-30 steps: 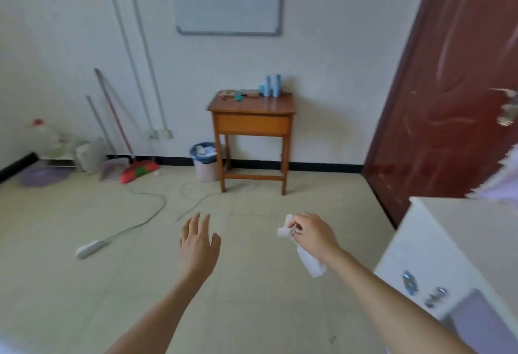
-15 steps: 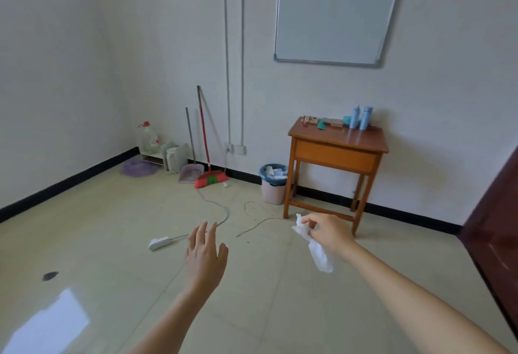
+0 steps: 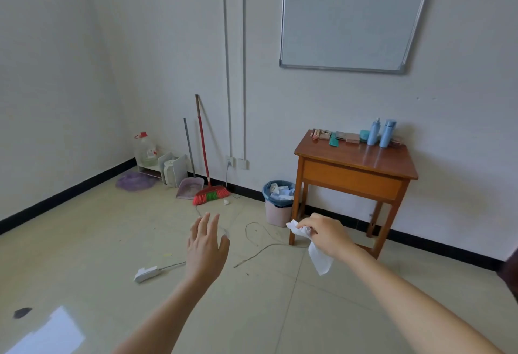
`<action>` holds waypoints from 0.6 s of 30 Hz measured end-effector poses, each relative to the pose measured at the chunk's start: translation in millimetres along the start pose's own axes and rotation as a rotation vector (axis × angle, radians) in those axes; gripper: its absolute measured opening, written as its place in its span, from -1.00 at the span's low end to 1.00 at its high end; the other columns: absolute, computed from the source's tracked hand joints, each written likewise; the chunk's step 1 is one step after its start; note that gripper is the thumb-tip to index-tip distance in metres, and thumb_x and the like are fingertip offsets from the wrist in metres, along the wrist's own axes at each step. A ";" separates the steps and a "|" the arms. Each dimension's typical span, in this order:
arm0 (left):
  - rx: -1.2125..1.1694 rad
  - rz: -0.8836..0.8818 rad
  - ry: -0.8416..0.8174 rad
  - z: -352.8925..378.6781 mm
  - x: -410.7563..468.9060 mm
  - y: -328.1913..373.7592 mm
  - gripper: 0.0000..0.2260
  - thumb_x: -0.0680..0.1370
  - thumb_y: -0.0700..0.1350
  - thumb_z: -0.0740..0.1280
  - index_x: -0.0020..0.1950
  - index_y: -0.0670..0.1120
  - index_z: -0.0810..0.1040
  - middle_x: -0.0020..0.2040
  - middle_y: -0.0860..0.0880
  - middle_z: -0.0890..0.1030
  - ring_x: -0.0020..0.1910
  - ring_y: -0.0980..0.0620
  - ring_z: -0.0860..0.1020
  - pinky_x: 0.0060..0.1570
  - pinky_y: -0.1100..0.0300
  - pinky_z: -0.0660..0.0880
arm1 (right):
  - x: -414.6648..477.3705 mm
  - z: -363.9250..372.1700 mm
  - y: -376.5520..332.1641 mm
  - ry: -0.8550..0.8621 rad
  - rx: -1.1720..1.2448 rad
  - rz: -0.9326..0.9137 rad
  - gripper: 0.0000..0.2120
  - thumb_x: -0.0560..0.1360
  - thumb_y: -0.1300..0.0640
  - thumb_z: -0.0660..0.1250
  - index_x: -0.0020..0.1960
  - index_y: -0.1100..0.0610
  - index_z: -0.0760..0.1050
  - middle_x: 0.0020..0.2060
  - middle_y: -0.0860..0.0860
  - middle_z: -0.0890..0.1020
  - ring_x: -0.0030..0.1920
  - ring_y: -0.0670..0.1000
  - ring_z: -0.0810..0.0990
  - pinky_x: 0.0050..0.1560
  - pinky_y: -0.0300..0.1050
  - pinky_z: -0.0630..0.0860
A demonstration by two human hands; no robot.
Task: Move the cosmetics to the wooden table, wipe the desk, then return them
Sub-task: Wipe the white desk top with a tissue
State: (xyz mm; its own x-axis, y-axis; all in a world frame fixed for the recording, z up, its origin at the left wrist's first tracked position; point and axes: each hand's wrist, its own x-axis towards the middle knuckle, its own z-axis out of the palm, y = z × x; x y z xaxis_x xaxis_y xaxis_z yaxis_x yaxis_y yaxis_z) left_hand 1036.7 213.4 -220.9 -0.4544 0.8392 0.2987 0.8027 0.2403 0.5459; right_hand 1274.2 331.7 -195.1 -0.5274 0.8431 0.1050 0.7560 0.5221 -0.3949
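Pinching a white wipe (image 3: 319,259) between thumb and curled fingers, my right hand (image 3: 328,237) hangs in the air, the wipe's loose end drooping below it. My left hand (image 3: 206,244) floats well apart from it, fingers straight and spread, holding nothing. Beyond my right hand, against the wall, stands the table (image 3: 364,157). The cosmetics (image 3: 350,137) sit in a row along its far edge, with two blue bottles (image 3: 388,133) upright at the right end. A bin (image 3: 277,210) full of paper stands beyond the gap between my hands, just beside the table's left leg. A power strip (image 3: 145,274) lies on the floor to the left of my left hand.
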 end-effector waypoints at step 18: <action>0.041 -0.051 -0.166 89.6 261.0 -98.6 -0.58 0.58 -0.08 0.12 0.44 -0.09 0.19 0.46 -0.05 0.24 0.44 -0.04 0.13 0.39 0.07 0.13 | 264.1 45.1 38.3 -0.016 -0.226 -0.056 -0.52 0.51 0.30 0.12 0.39 0.00 0.24 0.20 -0.01 0.45 0.13 0.01 0.45 -0.08 -0.18 0.40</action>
State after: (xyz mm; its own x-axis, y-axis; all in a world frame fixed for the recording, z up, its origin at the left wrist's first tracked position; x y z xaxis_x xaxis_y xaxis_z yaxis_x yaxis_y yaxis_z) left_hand 873.5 452.5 -266.8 -0.4279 0.8936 0.1358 0.7967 0.3020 0.5235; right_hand 1146.4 568.6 -223.6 -0.5755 0.8109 0.1060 0.7922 0.5849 -0.1742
